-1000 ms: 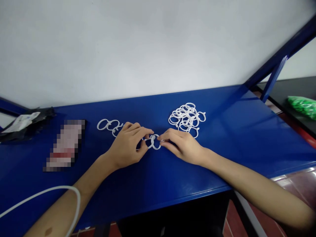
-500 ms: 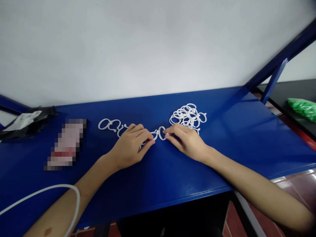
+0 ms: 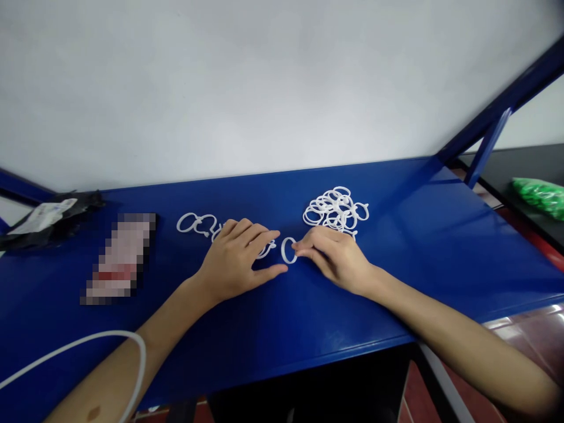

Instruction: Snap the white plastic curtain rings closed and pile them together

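Note:
My left hand (image 3: 240, 258) lies on the blue shelf (image 3: 418, 247) with fingers spread over the end of a chain of linked white plastic rings (image 3: 198, 224) that trails off to the left. My right hand (image 3: 337, 255) pinches a single white ring (image 3: 288, 251) between thumb and fingertips, holding it just right of the left fingertips. Behind the right hand sits a loose pile of white rings (image 3: 335, 208).
A blurred flat object (image 3: 120, 257) lies left of the chain, with a black bag bearing a white label (image 3: 48, 218) at the far left. A white tube (image 3: 110, 346) curves across my left forearm. A green bundle (image 3: 540, 194) rests on a dark surface at the right.
My left hand has opened and its fingers now lie flat over the chain's end. The ring in my right hand now stands apart from the chain, slightly right.

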Demonstrator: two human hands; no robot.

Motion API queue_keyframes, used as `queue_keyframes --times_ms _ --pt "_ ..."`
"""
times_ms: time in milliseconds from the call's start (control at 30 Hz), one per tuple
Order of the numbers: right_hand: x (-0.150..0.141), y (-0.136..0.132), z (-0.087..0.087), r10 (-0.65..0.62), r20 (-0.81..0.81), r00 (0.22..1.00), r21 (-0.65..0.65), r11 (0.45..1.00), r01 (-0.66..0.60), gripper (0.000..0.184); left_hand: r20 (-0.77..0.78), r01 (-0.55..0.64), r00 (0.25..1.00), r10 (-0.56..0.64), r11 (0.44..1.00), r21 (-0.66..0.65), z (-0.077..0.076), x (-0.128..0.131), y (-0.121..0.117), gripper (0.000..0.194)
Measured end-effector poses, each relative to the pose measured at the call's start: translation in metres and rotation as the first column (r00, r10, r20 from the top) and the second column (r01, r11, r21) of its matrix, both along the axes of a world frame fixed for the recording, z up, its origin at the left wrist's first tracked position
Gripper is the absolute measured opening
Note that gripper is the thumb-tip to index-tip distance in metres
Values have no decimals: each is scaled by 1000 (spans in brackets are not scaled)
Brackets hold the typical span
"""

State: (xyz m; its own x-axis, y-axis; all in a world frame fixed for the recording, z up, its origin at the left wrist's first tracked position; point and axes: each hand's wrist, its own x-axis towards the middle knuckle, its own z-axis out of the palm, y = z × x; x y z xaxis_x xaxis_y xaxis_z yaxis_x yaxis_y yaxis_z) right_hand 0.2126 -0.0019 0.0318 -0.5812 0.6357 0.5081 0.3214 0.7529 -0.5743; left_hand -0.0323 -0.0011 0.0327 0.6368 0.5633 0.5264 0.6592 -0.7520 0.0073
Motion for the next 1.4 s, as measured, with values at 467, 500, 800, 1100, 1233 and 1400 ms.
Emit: queue_keyframes --times_ms 467,500,800,1100,1233,1400 --pt "7 8 5 0 109 994 103 995 -11 13 -23 10 1000 -10 1000 0 -5 4 -2 42" --pt "11 13 7 -37 117 992 122 992 23 13 -39 -13 999 13 1000 -16 -5 2 -2 44" --pt "66 55 21 -410 210 888 125 912 391 12 -244 -96 968 65 988 -119 -8 -5 4 22" --pt "75 63 15 -399 283 872 160 916 368 13 -63 -87 994 85 995 -39 1 -2 4 18" --pt "58 51 16 -408 148 901 254 896 363 12 86 -64 994 62 998 16 5 1 3 17" --pt "20 18 13 -210 127 969 229 957 177 28 136 33 990 -30 999 -22 4 6 -3 14"
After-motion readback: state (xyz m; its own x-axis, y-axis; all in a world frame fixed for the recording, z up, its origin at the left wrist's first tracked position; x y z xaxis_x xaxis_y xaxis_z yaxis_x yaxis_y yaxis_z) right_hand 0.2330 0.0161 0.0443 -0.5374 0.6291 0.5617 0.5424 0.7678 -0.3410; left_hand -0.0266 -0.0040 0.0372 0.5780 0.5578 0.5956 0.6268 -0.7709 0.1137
